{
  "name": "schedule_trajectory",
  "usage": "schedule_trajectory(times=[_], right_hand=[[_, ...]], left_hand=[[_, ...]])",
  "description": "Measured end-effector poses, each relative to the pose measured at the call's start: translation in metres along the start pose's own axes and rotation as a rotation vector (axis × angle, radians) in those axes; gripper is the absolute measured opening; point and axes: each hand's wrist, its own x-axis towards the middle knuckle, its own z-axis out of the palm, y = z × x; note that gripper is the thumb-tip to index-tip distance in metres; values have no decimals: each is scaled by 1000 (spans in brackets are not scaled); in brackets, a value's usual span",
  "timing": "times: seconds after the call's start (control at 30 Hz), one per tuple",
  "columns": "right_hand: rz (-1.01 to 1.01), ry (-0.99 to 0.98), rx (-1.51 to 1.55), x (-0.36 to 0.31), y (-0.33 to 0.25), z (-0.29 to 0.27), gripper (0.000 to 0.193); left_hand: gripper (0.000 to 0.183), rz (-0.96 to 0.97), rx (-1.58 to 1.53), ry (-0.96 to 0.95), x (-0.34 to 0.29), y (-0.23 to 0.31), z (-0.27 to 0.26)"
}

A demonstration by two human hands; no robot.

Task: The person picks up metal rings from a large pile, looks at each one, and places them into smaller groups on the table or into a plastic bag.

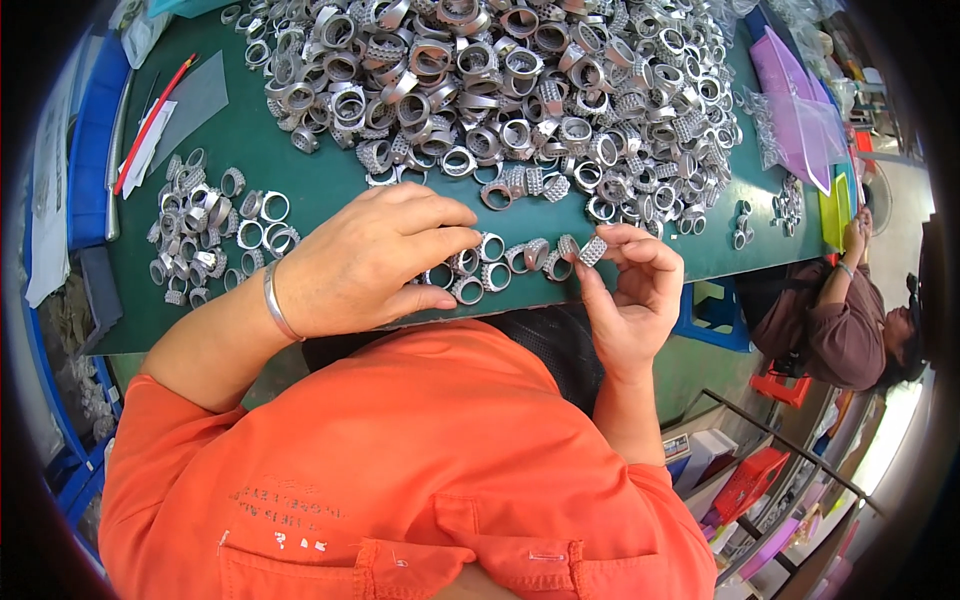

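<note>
My left hand (368, 262) rests palm down on the green table (300, 165), fingers spread over a short row of grey metal rings (478, 272) near the front edge. A silver bangle circles that wrist. My right hand (630, 295) is raised at the table's edge and pinches one studded grey ring (593, 250) between thumb and fingertips. A large heap of the same rings (500, 90) covers the far half of the table. A smaller pile of rings (212, 235) lies left of my left hand.
A red pencil (152, 125) and clear plastic sheets lie at the far left. Pink and clear plastic bags (795, 110) sit at the right end. Another person in a brown top (845, 325) sits on the right by red stools. Blue bins line the left.
</note>
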Motion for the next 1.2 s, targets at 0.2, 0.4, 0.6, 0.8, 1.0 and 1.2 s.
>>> schedule_trajectory(times=[0.2,0.4,0.6,0.8,1.0,1.2], right_hand=[[24,60,6,-2,-3,-1,44],[-20,-131,-586,9,-19,-8,32],[21,-180,-617,14,-25,-6,31],[-220,-127,-785,33,-18,-3,28],[-369,-259,-912,62,-16,16,30],[-390,-198,-885,60,-9,15,23]], left_hand=[[56,-1,7,-9,-1,0,-1],[55,-10,0,-11,-2,1,-1],[55,-11,8,-6,-2,-1,0],[54,-17,-2,-10,-2,1,-1],[54,-25,5,-28,-3,1,-2],[54,-31,5,-34,-3,2,-2]])
